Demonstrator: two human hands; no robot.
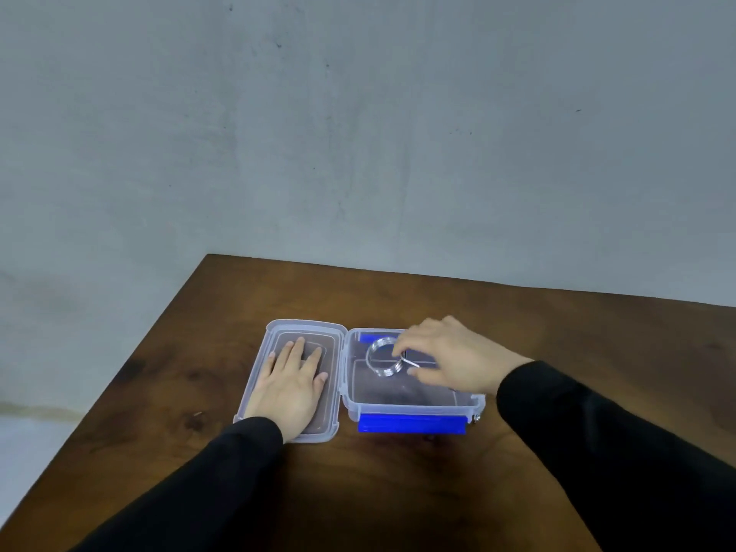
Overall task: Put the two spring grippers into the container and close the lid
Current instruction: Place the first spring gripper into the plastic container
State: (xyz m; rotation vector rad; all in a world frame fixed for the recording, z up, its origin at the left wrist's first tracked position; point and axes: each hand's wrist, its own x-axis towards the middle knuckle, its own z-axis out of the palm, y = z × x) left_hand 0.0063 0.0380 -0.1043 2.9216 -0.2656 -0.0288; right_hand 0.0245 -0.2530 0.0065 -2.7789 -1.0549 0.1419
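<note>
- A clear plastic container [414, 398] sits on a dark wooden desk [557, 352], a little right of the frame's centre, low in the picture.
- Its clear lid [338, 352] lies swung open flat on the desk to the left, joined to the container along the shared middle edge.
- A blue latch [412, 425] runs along the container's near edge; another blue piece [372, 337] shows at the far left corner.
- The left hand [292, 386] lies palm down on the open lid, fingers [296, 350] spread and flat, gripping nothing.
- The right hand [454, 358] reaches in from the right over the container, its fingers [402, 346] pinched around one spring gripper [382, 357].
- That spring gripper shows as a round metal coil with a thin wire arm, held over the container's far half; whether it touches the floor of the container cannot be told.
- A second spring gripper cannot be made out clearly; a small metal piece [476, 418] shows at the container's near right corner, too small to identify.
- Both forearms wear black sleeves [597, 440].
- A grey wall [358, 133] fills the upper frame.
</note>
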